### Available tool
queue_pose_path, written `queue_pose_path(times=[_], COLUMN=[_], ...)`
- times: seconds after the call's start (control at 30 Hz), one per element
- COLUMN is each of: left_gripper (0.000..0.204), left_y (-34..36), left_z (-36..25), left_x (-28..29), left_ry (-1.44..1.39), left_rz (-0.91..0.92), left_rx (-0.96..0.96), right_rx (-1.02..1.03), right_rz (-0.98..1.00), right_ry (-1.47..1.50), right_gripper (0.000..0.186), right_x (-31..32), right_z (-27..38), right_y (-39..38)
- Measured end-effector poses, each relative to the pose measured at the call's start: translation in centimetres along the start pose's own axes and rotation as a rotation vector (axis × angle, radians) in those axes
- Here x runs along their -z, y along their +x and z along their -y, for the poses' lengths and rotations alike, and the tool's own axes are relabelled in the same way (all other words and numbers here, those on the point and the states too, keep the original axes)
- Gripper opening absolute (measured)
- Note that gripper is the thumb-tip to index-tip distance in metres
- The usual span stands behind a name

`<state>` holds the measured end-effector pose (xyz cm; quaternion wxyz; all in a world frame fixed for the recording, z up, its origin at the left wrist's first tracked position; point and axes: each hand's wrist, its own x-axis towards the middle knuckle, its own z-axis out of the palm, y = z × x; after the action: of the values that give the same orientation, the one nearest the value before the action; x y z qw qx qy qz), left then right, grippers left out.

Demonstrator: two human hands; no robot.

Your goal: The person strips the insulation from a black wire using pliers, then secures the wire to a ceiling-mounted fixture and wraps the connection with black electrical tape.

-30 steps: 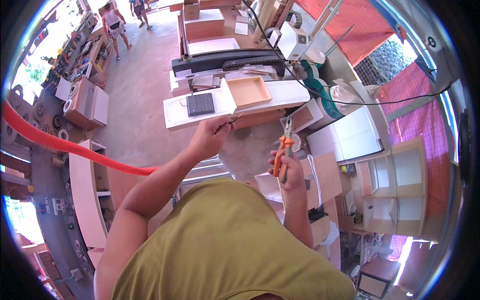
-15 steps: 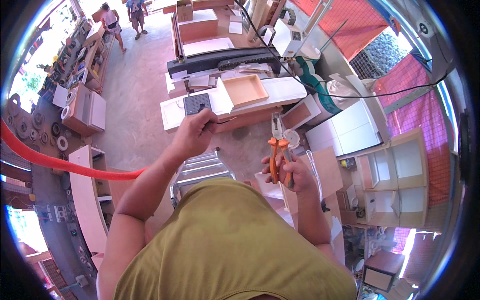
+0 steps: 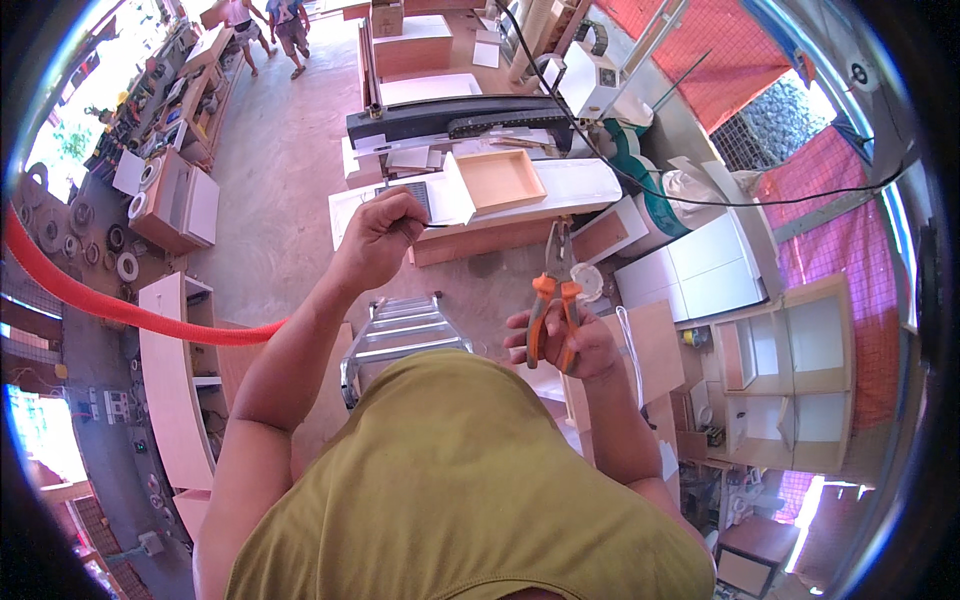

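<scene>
Left hand (image 3: pixel 380 238): we pinch a thin dark strand (image 3: pixel 437 226).
Right hand (image 3: pixel 585 347): we hold pliers (image 3: pixel 543 286), handles spread.
Bench (image 3: pixel 575 183): wooden tray (image 3: pixel 498 182) on top.

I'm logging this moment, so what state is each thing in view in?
Left grip: closed on a thin dark strand
Thin dark strand: held, one end sticking out
Right grip: loosely around the pliers
Pliers: handles spread, jaws apparently slightly parted
Wooden tray: open side up
Shelved cabinet: open-fronted
Red hose: bowed
Black cable: hanging slack
</scene>
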<state>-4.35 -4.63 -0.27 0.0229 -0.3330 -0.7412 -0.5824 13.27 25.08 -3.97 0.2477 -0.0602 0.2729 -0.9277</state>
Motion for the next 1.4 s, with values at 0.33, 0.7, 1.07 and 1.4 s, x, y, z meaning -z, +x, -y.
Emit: queue_pose_path(times=[0.33,0.7,1.07,1.4], left_gripper=[0.013,0.016,0.010,0.012], left_y=[0.7,2.5,2.6,3.1], left_z=[-1.7,-4.0,-4.3,-3.9], left_x=[1.2,2.4,2.1,2.2], left_ry=[0.064,0.020,0.040,0.037], left_rz=[0.148,0.380,0.471,0.517], left_rx=[-0.114,-0.282,-0.280,-0.259], right_rx=[-0.118,-0.396,-0.463,-0.456], right_rz=[-0.159,0.154,0.082,-0.019], right_ry=[-0.188,-0.327,-0.375,-0.498], right_gripper=[0.030,0.041,0.031,0.025], right_x=[1.2,-1.8,-2.2,-2.2], right_z=[-1.2,3.6,4.1,5.2], right_y=[-0.1,1.3,1.6,0.8])
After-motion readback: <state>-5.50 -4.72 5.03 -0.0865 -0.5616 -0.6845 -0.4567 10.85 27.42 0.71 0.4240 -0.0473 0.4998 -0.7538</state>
